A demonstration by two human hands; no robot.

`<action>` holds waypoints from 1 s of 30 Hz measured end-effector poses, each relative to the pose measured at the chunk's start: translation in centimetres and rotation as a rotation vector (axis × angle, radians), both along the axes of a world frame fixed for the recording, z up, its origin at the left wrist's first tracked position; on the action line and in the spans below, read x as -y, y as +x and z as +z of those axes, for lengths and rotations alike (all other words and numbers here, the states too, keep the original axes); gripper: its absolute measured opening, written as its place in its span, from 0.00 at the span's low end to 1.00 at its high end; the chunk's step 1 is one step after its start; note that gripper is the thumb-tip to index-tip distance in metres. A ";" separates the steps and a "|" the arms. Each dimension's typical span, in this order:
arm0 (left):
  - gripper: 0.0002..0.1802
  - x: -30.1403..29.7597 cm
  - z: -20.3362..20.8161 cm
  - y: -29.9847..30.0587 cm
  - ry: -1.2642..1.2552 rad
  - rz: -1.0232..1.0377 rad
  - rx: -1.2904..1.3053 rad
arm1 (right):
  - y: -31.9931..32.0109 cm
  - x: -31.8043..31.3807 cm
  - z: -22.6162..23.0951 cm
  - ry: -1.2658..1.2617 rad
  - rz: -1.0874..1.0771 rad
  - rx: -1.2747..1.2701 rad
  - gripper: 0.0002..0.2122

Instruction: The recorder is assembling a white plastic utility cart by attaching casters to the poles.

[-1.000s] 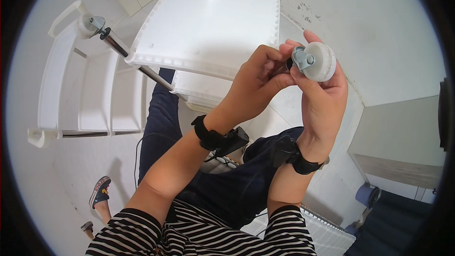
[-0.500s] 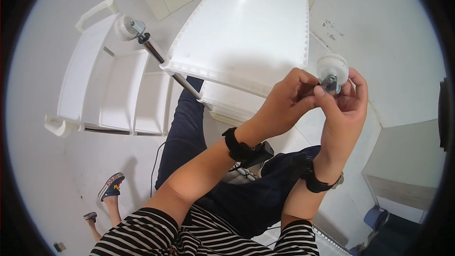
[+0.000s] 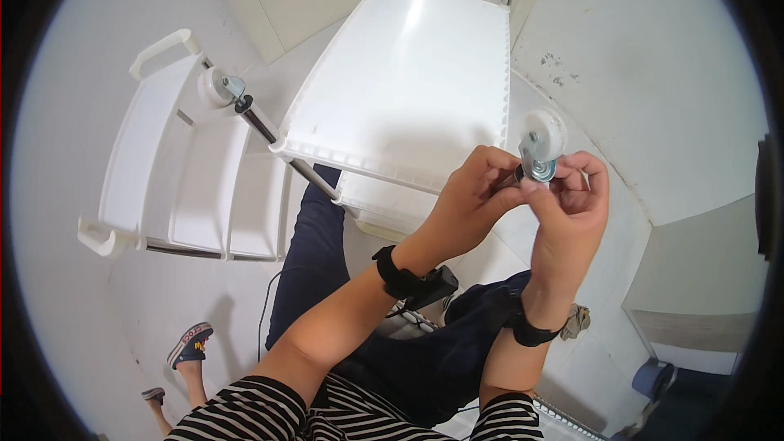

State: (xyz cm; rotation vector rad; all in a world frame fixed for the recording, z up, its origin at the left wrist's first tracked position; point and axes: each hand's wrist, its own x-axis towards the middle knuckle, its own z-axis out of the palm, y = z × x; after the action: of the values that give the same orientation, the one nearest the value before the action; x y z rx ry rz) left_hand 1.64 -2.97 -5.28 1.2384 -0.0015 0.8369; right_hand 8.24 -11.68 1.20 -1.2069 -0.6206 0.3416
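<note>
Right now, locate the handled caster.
Head view, right of centre: the caster is held in the right hand, beside the left hand, right of the white shelf.

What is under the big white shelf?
Part of a second white shelf and a metal pole show past its near edge; the big white shelf hides whatever lies farther back.
</note>
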 end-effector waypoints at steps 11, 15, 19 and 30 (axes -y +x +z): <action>0.14 0.3 -0.2 0.2 -0.058 -0.050 0.034 | 0.7 0.7 1.1 -0.051 0.238 -0.096 0.22; 0.15 0.5 -0.2 0.5 -0.057 -0.029 0.063 | 1.6 0.8 0.8 -0.005 0.315 -0.153 0.22; 0.15 -0.2 -0.4 0.3 -0.047 -0.022 0.044 | 1.3 0.1 0.0 0.036 0.209 -0.171 0.22; 0.15 -0.5 -0.4 0.1 0.024 -0.116 0.075 | 1.1 -0.2 0.0 -0.007 0.114 0.026 0.27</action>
State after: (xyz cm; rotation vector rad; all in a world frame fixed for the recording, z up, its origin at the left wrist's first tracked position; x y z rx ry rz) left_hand 1.73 -2.51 -5.65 1.2171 -0.1430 0.7835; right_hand 9.33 -11.53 1.23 -1.1870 -0.7133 0.4248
